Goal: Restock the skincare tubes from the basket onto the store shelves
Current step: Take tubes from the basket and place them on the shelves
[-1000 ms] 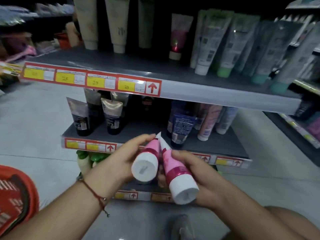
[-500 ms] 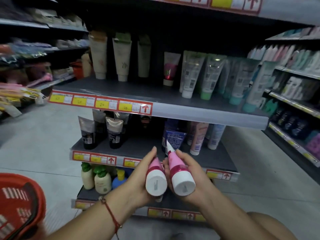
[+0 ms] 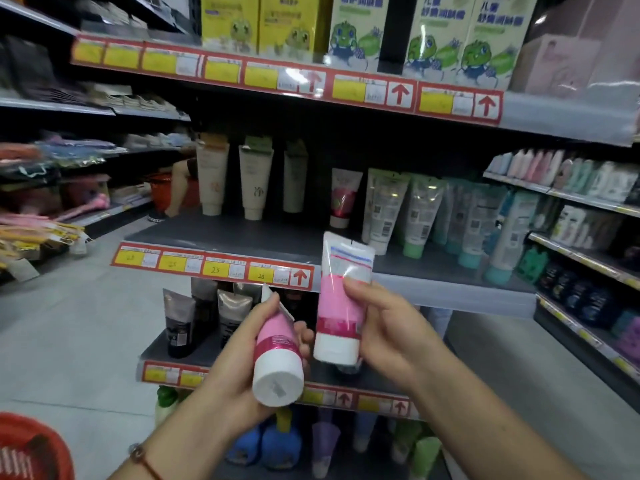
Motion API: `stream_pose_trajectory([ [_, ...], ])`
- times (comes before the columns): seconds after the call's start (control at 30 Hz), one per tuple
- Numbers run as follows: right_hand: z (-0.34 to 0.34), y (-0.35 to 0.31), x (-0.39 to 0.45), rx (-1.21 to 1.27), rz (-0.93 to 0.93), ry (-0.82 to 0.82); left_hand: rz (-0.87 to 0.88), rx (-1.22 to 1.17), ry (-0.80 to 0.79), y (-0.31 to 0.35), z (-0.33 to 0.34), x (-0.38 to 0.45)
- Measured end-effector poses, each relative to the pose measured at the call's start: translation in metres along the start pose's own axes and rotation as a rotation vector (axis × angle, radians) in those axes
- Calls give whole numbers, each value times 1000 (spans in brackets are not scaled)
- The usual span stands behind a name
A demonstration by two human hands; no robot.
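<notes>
While the head view tilts higher than it did 1 second ago, so that the top shelf of boxed goods (image 3: 363,32) now shows, the right hand (image 3: 388,327) has turned its pink tube (image 3: 341,306) from lying cap-toward-the-camera to standing nearly upright, cap down and crimped end up, in front of the middle shelf (image 3: 263,237). That reads as the start of a placement: the tube is lifted level with the shelf lip and faces the row where 1 similar pink tube (image 3: 343,199) already stands cap down. Its long axis runs close to vertical, leaning slightly right at the top. The right fingers wrap the tube's body, thumb across the front. The left hand (image 3: 239,362) grips the second pink tube (image 3: 275,355), fingers curled round it; this one points its white cap toward the camera and its crimped end away toward the shelves, long axis slanting up and back. The 2 tubes sit just beside each other, whether touching I cannot tell. The red basket (image 3: 31,445) shows at the lower left corner.
</notes>
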State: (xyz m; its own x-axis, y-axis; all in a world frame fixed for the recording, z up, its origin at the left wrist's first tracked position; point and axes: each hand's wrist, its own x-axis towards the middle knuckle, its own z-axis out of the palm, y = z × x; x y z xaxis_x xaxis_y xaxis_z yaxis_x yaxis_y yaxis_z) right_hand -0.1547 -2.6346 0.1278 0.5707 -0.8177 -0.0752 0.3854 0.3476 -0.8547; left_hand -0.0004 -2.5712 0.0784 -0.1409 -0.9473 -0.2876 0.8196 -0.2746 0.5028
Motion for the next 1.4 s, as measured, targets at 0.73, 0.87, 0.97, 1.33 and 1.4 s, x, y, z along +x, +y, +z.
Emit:
stream_pose_trajectory([
  [0.73,9,-79,244,-968,-439,772,163,22,-79,41,-10,30],
  [0.87,13,-80,239,-907,-296,725,187,49,-77,39,-9,32],
  [0.97,15,-78,228,-785,-282,601,202,81,-71,36,-8,30],
  [1.33,48,-11,42,-806,-257,276,523,362,40,19,-4,22],
  [1.4,48,18,7,-733,2,106,568,406,81,15,-4,22],
])
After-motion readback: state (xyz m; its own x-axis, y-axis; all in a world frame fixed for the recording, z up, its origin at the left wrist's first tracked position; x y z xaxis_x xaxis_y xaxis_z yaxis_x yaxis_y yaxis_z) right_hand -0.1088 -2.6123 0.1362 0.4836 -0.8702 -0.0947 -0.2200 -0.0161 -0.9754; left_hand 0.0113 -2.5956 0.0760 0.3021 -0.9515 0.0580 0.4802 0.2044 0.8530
